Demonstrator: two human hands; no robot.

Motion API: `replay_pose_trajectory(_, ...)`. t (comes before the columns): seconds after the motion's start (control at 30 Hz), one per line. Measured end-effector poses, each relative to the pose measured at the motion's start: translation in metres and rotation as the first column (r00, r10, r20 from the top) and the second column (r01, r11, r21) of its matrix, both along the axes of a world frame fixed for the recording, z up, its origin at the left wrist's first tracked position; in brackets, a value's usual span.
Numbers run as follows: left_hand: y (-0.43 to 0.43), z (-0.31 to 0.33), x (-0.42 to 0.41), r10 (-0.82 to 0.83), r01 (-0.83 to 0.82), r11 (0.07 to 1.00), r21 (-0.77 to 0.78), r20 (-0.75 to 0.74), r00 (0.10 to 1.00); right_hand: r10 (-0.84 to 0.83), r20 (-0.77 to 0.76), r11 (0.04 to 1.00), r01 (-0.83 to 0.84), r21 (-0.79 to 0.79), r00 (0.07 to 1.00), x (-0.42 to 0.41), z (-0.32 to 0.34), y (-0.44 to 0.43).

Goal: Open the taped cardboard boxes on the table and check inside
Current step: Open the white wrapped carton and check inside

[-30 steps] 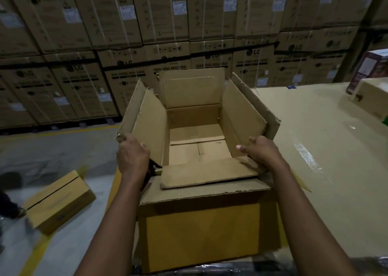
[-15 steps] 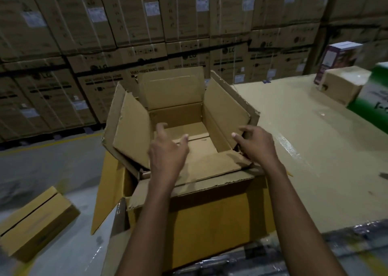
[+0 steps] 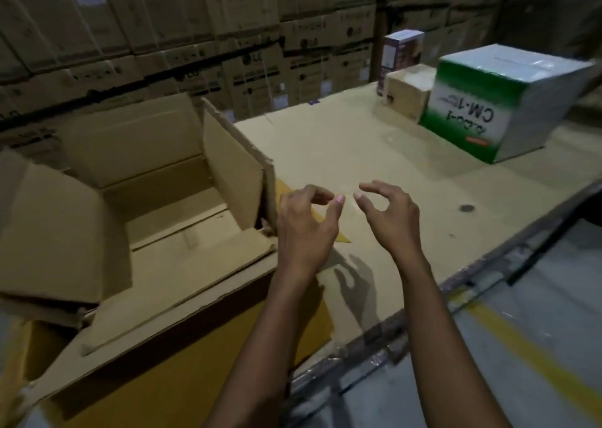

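A wall of stacked corrugated cartons (image 3: 195, 37), strapped with pale bands and carrying small white labels, is filling the dim background, and in front of it a broad table (image 3: 342, 141) is lying under a flat, matte sheet of tan cardboard, with shiny crinkled film (image 3: 374, 356) running along its near edge. The open cardboard box (image 3: 156, 219) is sitting at the left of the table's near side, its four rough-edged flaps standing up or folding outward and its inside showing plain bottom flaps meeting at a seam. The left hand (image 3: 306, 229) is hovering just right of the box's upright right flap (image 3: 234, 170), above a yellowish triangular bit of card (image 3: 342, 237). Its fingers are curling loosely and its thumb is reaching out, gripping nothing. The right hand (image 3: 391, 219) is hanging beside it, close but not touching, fingers and thumb bent into a loose open curve, apart from each other and holding nothing. Both hands are casting a soft shadow on the sheet. At the far right of the table a glossy green-and-white box (image 3: 508, 102) is standing with "CM-1" printed upside down, a small brown box (image 3: 407, 90) is sitting just beside it, and a tall purple-and-white carton (image 3: 402, 53) is rising behind that one. To the right, grey floor with a yellow line (image 3: 534, 362) is showing.
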State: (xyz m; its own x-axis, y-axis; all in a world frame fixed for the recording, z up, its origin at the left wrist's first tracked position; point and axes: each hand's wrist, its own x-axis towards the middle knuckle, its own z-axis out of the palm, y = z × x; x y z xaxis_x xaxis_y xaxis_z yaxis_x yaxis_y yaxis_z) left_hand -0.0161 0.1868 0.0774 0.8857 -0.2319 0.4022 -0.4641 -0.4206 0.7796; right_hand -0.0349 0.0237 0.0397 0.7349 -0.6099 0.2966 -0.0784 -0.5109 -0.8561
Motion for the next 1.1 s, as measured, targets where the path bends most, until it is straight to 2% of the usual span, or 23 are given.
replay_pose_trajectory(0.1, -0.069, -0.013, -0.002, -0.043, 0.041, 0.997, -0.062, -0.019, 0.999, -0.044, 0.013, 0.999, 0.044, 0.014, 0.999, -0.011, -0.014, -0.056)
replay_pose_trajectory(0.33, -0.215, -0.069, 0.002, -0.143, 0.085, 0.974, -0.210, -0.274, 0.951, -0.082, -0.039, 0.992, 0.086, 0.095, 0.996, -0.038, -0.044, -0.180)
replay_pose_trajectory(0.47, -0.275, -0.086, 0.006, -0.171, 0.082, 0.965, -0.248, -0.362, 0.916, -0.119, -0.047, 0.985, 0.124, 0.122, 0.992, -0.048, -0.053, -0.241)
replay_pose_trajectory(0.67, -0.353, -0.106, 0.039, -0.192, 0.090, 0.964, -0.249, -0.425, 0.884, -0.147, -0.064, 0.977, 0.155, 0.145, 0.987, -0.018, -0.066, -0.324)
replay_pose_trajectory(0.9, -0.462, -0.117, 0.102, -0.203, 0.066, 0.956, -0.287, -0.480, 0.854, -0.122, -0.114, 0.989, 0.130, 0.068, 0.986, 0.039, -0.063, -0.432)
replay_pose_trajectory(1.1, -0.562, -0.116, 0.129, -0.198, 0.080, 0.965, -0.250, -0.494, 0.846, -0.109, -0.124, 0.981, 0.126, 0.145, 0.986, 0.070, -0.073, -0.522)
